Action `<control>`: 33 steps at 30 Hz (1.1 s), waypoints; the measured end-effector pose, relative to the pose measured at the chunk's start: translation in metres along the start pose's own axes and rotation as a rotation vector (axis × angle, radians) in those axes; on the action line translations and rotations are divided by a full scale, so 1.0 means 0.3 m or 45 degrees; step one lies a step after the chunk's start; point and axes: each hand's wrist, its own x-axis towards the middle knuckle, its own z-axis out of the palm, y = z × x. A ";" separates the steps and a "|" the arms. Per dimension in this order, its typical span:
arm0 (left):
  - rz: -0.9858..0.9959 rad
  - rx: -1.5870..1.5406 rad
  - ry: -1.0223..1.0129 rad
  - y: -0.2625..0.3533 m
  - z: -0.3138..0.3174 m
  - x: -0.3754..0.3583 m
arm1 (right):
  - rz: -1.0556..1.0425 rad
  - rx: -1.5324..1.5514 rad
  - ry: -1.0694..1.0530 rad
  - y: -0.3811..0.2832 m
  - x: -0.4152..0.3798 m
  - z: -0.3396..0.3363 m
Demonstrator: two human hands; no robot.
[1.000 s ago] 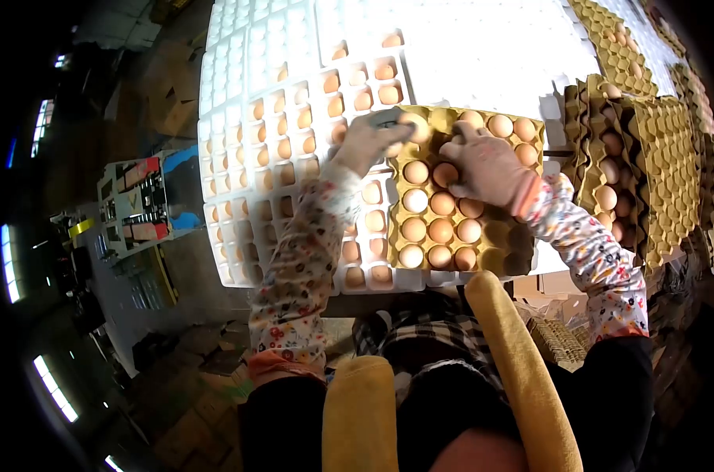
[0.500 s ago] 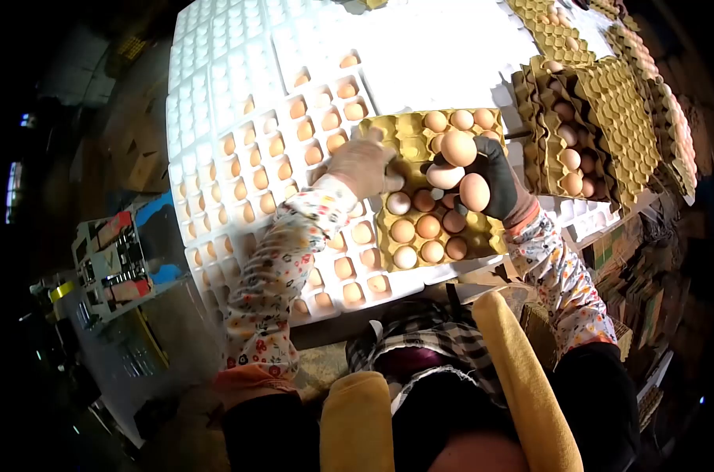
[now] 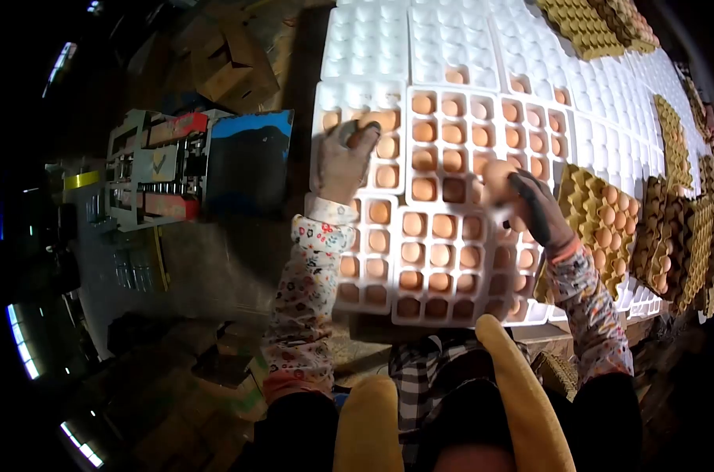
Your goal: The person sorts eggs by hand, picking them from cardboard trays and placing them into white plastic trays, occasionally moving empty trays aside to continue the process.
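Observation:
My left hand (image 3: 349, 161), in a glove with dark fingertips, reaches over the far left white foam tray (image 3: 320, 177). Its fingers close around a brown egg (image 3: 380, 119) at the tray's upper cells. Over the middle trays, my right hand (image 3: 539, 208), also gloved, is closed around brown eggs (image 3: 498, 181), blurred by motion. Below both hands, brown eggs (image 3: 442, 224) fill many square cells of the white trays. A yellowish pulp egg tray (image 3: 575, 193), partly filled with eggs, lies just right of my right hand.
White trays with unfilled cells (image 3: 455, 35) extend to the back. Stacked pulp trays (image 3: 687, 236) with eggs stand at the right edge, more pulp trays (image 3: 581, 27) at the back. Left of the table is a machine with a blue-edged dark plate (image 3: 250, 161); cardboard boxes (image 3: 231, 67) lie behind it.
The view has swung left. My left hand has left the pulp tray and reached the far left white tray. My right hand has moved left off the pulp tray, carrying eggs.

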 end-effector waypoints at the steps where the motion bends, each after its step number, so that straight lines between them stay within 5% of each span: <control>1: 0.299 0.306 0.046 0.015 -0.064 0.093 | 0.027 -0.072 0.012 -0.066 0.125 0.073; 3: 0.303 0.713 -0.030 -0.004 -0.093 0.238 | -0.006 -0.261 -0.009 -0.099 0.407 0.182; 4: 0.357 0.965 -0.055 -0.064 -0.075 0.312 | -0.265 -0.565 0.075 -0.130 0.505 0.252; 5: 0.029 1.102 -0.150 0.047 -0.062 0.338 | -0.455 -1.125 0.123 -0.114 0.626 0.284; 6: 0.119 1.255 -0.324 0.022 -0.043 0.393 | -0.290 -1.408 0.033 -0.157 0.696 0.323; 8: 0.012 0.998 -0.440 -0.024 -0.044 0.451 | -0.375 -1.914 -0.043 -0.145 0.831 0.352; 9: -0.011 0.930 -0.479 -0.032 -0.048 0.499 | -0.270 -1.852 -0.123 -0.157 0.872 0.343; 12: 0.392 0.652 0.163 -0.061 -0.008 0.582 | -0.647 -1.634 -0.137 -0.130 1.011 0.299; 13: 0.554 0.758 0.349 -0.086 0.024 0.629 | -0.482 -1.600 -0.238 -0.145 1.052 0.294; 16: 0.484 1.017 0.201 -0.213 0.120 0.732 | -0.464 -1.537 -0.149 -0.163 1.159 0.313; 20: 0.512 0.612 0.264 -0.311 0.140 0.732 | -0.693 -0.701 -0.024 -0.099 1.271 0.401; 21: 0.402 0.237 0.360 -0.257 0.120 0.704 | -0.590 -0.670 -0.059 -0.076 1.278 0.412; 22: 0.115 -0.402 0.197 -0.199 0.078 0.675 | -0.503 -0.640 -0.095 -0.065 1.276 0.420; 26: 0.418 0.052 0.433 -0.216 0.049 0.412 | -0.690 -0.324 0.352 -0.048 0.852 0.304; 27: 0.558 0.742 0.270 -0.298 0.040 0.301 | -0.605 -0.320 0.347 -0.074 0.650 0.257; 29: 0.391 0.385 -0.038 -0.111 0.179 0.028 | -0.427 -0.332 0.416 -0.059 0.215 0.181; 30: -0.122 -0.549 -0.145 0.146 0.232 -0.092 | -0.373 -0.341 0.458 -0.033 0.008 0.161; 32: 0.444 -0.002 -0.326 0.174 0.361 -0.324 | -0.240 -0.481 0.327 0.034 -0.400 0.093; 33: 0.574 0.055 -0.424 0.245 0.405 -0.424 | -0.447 -0.735 0.302 0.078 -0.512 0.027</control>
